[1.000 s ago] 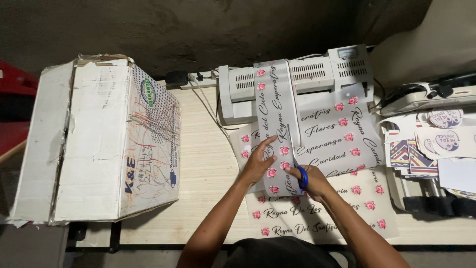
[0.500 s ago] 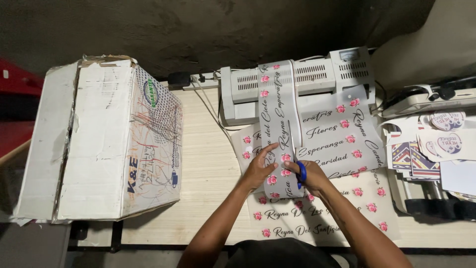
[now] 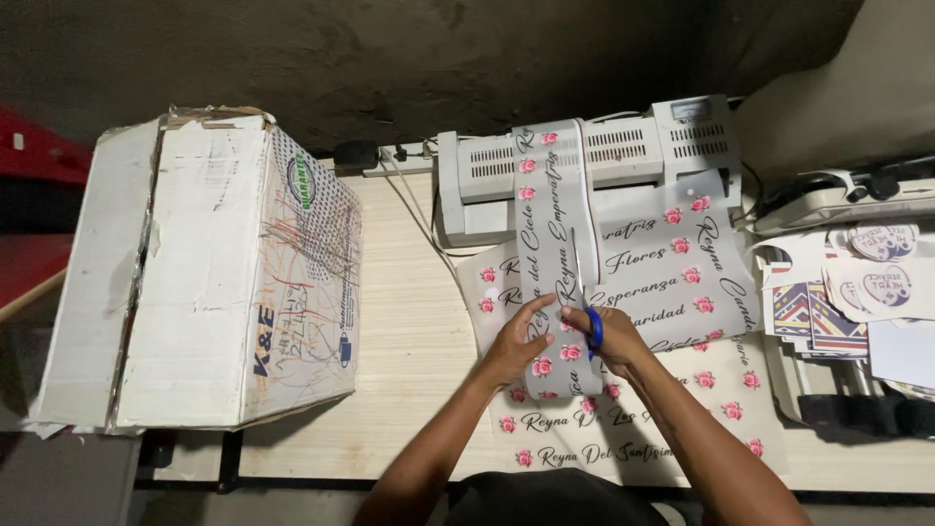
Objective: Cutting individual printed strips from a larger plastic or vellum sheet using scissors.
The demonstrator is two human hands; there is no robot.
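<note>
We find the left hand (image 3: 516, 341) closed on the lower part of a printed strip (image 3: 551, 244), thumb on top and fingers curled at its left edge. The right hand (image 3: 612, 339) grips blue-handled scissors (image 3: 587, 302), whose blades lie along the strip's right edge, pointing away from the person. The strip, marked with pink roses and script lettering, runs from the hands up over a grey laminator (image 3: 594, 161) at the back of the counter (image 3: 409, 312). Beneath it lie printed sheets (image 3: 682, 263) of the same pattern, spread flat and overlapping. A large white cardboard box (image 3: 205, 273) stands at the counter's left end, well apart from the hands. A stack of printed cards (image 3: 857, 292) sits at the right edge.
</note>
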